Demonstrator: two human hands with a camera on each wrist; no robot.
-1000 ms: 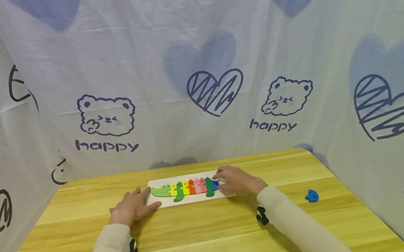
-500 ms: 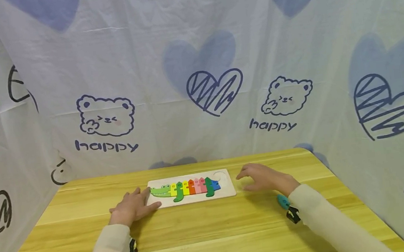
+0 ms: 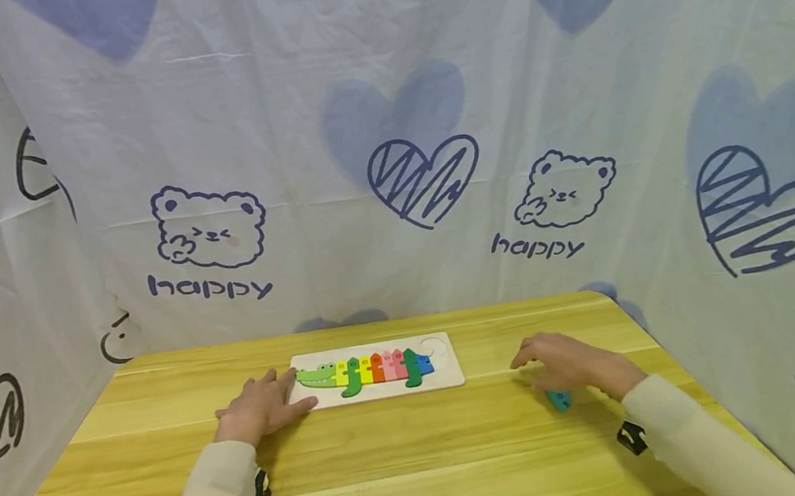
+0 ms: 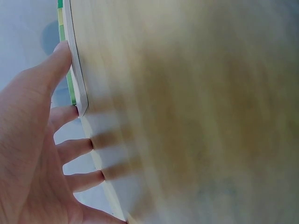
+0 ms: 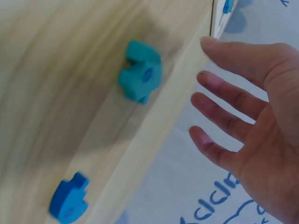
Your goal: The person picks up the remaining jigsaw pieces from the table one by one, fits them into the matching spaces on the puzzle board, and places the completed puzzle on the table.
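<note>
A pale wooden puzzle board [image 3: 450, 375] lies at the middle back of the table with a colourful crocodile [image 3: 377, 368] set into it. Its right end shows a bare curled outline beyond a blue piece [image 3: 424, 364]. My left hand [image 3: 257, 407] rests at the board's left end, fingers spread, thumb along the near edge [image 4: 77, 60]. To the right, my right hand [image 3: 566, 361] hovers with fingers parted and nothing held. Partly under it lies a teal puzzle piece [image 3: 559, 401], seen whole in the right wrist view. A darker blue piece [image 5: 69, 200] lies farther off there, hidden in the head view.
The wooden table [image 3: 367, 483] ends at a white cloth backdrop [image 3: 338, 247] printed with hearts and bears. Similar cloth hangs along both sides.
My right hand has left the board's right end and moved right and slightly nearer, over the teal piece. It now covers the blue piece in the head view. My left hand has stayed put.
</note>
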